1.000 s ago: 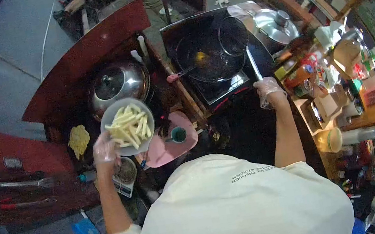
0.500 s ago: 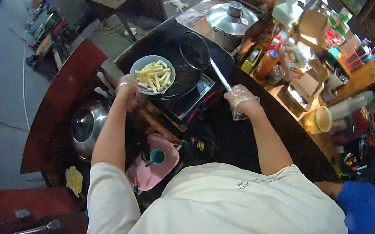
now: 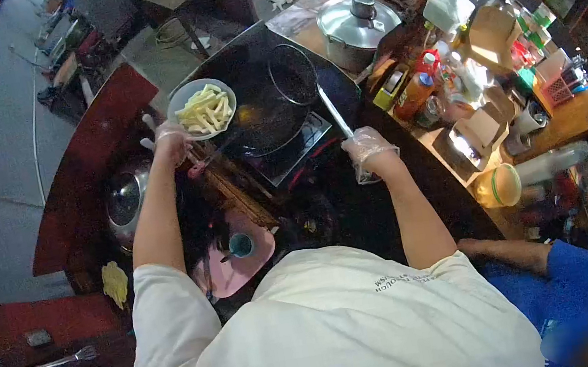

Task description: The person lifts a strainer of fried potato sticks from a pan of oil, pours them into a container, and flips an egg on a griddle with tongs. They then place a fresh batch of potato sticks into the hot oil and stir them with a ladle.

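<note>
My left hand (image 3: 176,142), in a clear plastic glove, grips the rim of a white bowl (image 3: 226,90). Pale cut potato sticks (image 3: 203,112) fill the bowl, which is held over the left side of a dark pan (image 3: 261,123) with what looks like oil in it. In my right hand (image 3: 371,153), also gloved in clear plastic, is the long metal handle of a round strainer (image 3: 329,110). Its hoop lies over the pan's right side. Beneath the pan, part of a stove (image 3: 311,135) shows.
A lidded metal pot (image 3: 359,23) stands beyond the pan at right. Bottles (image 3: 415,95) and cardboard boxes (image 3: 481,129) crowd the right-hand table. On the left are a metal pot lid (image 3: 129,198) and tongs (image 3: 60,360). A person in a blue shirt (image 3: 573,270) is close at my right.
My left hand and the bowl have moved left, off the middle of the pan. The strainer stays in my right hand. More of the person in blue shows at right.
</note>
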A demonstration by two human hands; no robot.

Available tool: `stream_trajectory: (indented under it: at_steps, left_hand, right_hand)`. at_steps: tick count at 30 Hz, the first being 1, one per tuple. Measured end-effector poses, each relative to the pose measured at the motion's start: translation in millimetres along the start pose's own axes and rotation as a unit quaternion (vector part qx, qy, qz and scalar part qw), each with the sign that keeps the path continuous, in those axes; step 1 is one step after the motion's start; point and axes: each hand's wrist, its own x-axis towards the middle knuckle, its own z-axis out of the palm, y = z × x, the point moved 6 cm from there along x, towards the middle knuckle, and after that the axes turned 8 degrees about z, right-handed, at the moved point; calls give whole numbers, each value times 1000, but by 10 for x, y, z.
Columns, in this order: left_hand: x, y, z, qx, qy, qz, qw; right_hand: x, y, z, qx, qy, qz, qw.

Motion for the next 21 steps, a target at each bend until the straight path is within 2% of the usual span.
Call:
stream_trajectory:
  at_steps: [1,2,4,5,8,9,10,13,14,15,17,19,20,21]
  left_hand:
    - [-39,37,-75,0,22,5,1000]
    - [-80,76,-159,-1,44,9,999]
    - [-315,267,-279,19,55,2,998]
    - [-462,349,-346,41,61,-4,997]
    - [-848,397,-702,13,80,24,996]
    - [-1019,428,-815,0,76,42,996]
    - [-1358,571,-808,-26,126,36,991]
    - [-2053,745,-1084,-32,160,55,985]
    - [-2280,728,-1207,-33,173,52,983]
    - [-2538,693,-1389,-36,221,50,973]
    - [-3107,528,-1715,-39,290,39,955]
    - [-3741,351,-1995,-40,338,49,939]
    - [-4052,247,-2089,-45,368,34,928]
    - [-4333,64,-2251,-41,387,16,921]
  right_hand:
    - [13,-90,19,-78,24,-91,993]
    - [68,-100,56,-79,21,-95,992]
    - [87,-130,3,-26,-12,87,996]
    - [67,-212,-36,-30,-17,82,996]
    - [194,-333,64,-151,-21,-22,988]
    - [130,-338,-15,-27,-29,128,991]
    - [228,-304,81,-66,-37,91,993]
    - [523,-118,321,-125,-41,-23,991]
    - [549,-63,341,-102,-17,-16,995]
    - [601,-54,388,-136,-48,-38,989]
    - [472,-103,314,17,-57,116,991]
    - [466,-153,326,-21,-76,82,994]
    - [702,147,433,30,-80,46,995]
    - [689,125,528,92,-95,77,988]
